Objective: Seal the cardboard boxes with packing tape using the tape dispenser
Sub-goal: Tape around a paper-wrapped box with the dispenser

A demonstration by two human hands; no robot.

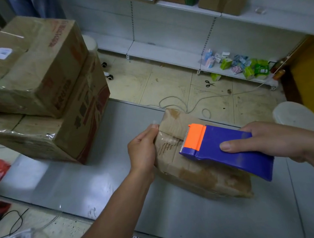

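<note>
**Tape end could slip on a creased box**

Two larger cardboard boxes (36, 77) stand stacked at the left of the grey surface (71, 177). The left hand (142, 151) reaches in with its wrist bent. Its fingers curl round the left end of the small cardboard box (202, 176), and one fingertip (154, 127) pins the clear tape (167, 139). A hard pull would likely drag that tape free or wrinkle it over the crumpled top. The blue-and-orange tape dispenser (228, 150) sits blade-down on the box. The right hand (270, 141) grips it, thumb along its side, fingers wrapped behind.
</note>
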